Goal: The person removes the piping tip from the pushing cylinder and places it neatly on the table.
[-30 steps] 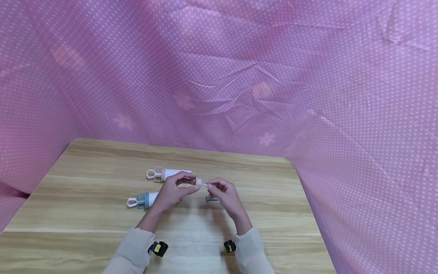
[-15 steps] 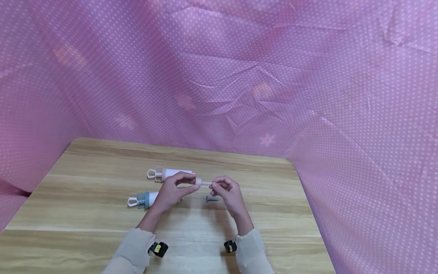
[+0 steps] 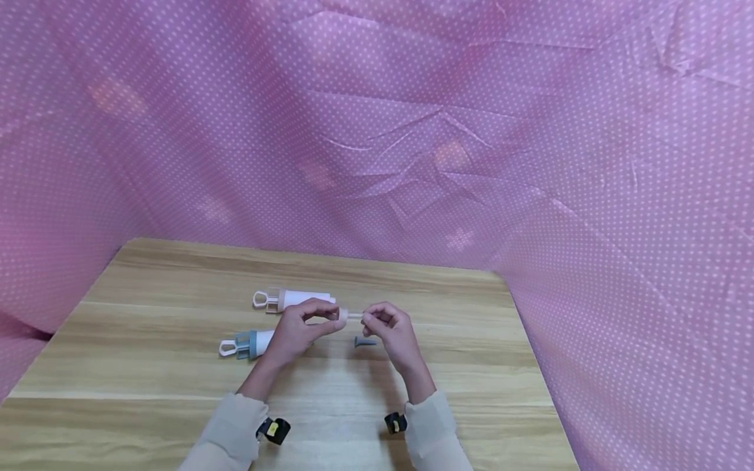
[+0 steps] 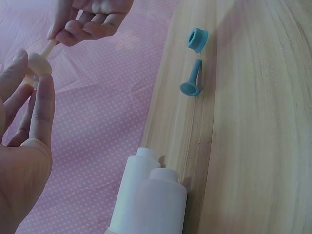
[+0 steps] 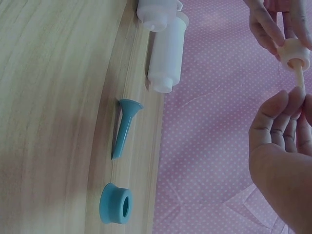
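Note:
My left hand [image 3: 300,332] holds a cream ring-shaped cap [image 5: 296,51] between thumb and fingers, above the table. My right hand [image 3: 393,333] pinches the thin end of a cream nozzle [image 5: 299,75], whose stem runs out of the cap's opening. In the head view the cap and stem lie in line between both hands. On the table under the right hand lies a teal nozzle [image 3: 365,341] with a flared end. A teal ring-shaped cap [image 5: 116,204] lies near it in both wrist views; in the head view it is hidden.
Left of the hands lie two white syringe-like tubes with loop handles, one with a beige collar [image 3: 303,298], one with a teal collar [image 3: 253,343]. The left hand partly covers the teal one. Pink dotted cloth [image 3: 377,163] surrounds the wooden table [image 3: 177,379].
My right hand has shifted slightly right from the cap, so more of the cream stem shows. The teal nozzle below is now in fuller view. My left hand has barely moved.

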`<state>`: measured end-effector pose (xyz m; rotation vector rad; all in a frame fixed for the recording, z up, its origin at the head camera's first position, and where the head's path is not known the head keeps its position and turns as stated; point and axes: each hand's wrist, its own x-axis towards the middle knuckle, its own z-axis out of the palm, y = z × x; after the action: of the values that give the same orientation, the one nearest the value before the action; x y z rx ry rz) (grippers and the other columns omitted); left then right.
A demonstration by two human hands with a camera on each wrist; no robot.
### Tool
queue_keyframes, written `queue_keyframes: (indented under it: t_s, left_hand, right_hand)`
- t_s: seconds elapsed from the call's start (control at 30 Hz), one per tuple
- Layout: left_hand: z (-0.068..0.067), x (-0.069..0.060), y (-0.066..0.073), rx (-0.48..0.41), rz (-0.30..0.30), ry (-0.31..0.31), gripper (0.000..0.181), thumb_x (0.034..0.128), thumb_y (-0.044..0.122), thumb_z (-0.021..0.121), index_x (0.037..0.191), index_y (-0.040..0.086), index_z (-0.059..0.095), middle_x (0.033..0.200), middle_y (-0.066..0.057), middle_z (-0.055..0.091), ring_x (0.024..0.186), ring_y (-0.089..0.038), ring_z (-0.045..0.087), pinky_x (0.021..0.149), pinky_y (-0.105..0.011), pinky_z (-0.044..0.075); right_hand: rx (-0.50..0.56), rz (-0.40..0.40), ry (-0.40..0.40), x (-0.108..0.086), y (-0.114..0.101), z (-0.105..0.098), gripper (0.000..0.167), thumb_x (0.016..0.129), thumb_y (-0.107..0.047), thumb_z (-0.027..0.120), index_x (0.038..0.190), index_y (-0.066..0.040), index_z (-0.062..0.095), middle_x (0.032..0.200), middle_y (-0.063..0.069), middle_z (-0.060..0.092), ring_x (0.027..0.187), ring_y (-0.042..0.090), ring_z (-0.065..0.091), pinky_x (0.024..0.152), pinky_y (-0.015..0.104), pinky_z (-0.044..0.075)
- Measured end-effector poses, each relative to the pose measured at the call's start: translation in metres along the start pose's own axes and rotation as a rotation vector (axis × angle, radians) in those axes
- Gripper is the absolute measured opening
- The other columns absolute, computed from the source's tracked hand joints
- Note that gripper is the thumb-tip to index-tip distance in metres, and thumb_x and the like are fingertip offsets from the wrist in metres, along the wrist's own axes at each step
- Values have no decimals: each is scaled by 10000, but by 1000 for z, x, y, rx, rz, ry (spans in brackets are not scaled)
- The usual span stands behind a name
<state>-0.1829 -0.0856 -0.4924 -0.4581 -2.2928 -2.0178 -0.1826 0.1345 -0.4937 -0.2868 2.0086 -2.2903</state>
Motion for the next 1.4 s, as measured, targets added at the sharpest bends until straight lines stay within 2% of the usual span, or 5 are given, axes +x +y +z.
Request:
queue_keyframes:
  t_s: [0.43, 0.7, 0.87, 1.2, 1.4]
  left_hand:
    - [1, 1, -1, 27, 6, 24, 307, 834, 99, 842, 1124, 33, 766, 1104, -81, 732, 1071, -253, 659, 978, -493, 509]
    - [-1, -3, 30, 28, -31, 27, 295, 851, 41, 813, 1121, -55, 740, 1118, -153, 720, 1090, -269, 646, 950, -276, 503]
    - [-2, -4, 38, 15, -51, 31, 293, 855, 50, 813, 1123, -45, 743, 1121, -147, 719, 1094, -270, 642, 932, -274, 513]
    - [2, -4, 31, 9, -23, 8, 301, 848, 42, 816, 1119, -62, 733, 1101, -150, 718, 1055, -290, 648, 889, -327, 551]
    - [4, -1, 6, 7, -31, 1, 321, 859, 46, 808, 1162, -27, 731, 1125, -144, 702, 1061, -271, 638, 846, -267, 562]
  right_hand:
    - [-21, 7, -32, 3, 0, 5, 178, 983, 0, 633, 1042, 158, 578, 846, 31, 636, 742, 120, 627, 749, 290, 580]
    - [-8, 2, -39, 4, 2, 9, 59, 981, 41, 610, 1004, 95, 612, 821, 26, 631, 739, 115, 620, 732, 281, 572]
    - [-7, 1, -45, 5, 4, 11, 121, 983, 36, 609, 1033, 142, 581, 830, 24, 625, 744, 112, 616, 730, 304, 579]
    - [-24, 11, -50, 3, 5, 10, 161, 995, 22, 596, 1075, 157, 561, 846, 22, 612, 775, 128, 609, 783, 398, 589]
    - [-20, 2, -44, 1, 4, 10, 166, 994, 23, 597, 1071, 163, 555, 845, 18, 617, 768, 126, 610, 786, 397, 587]
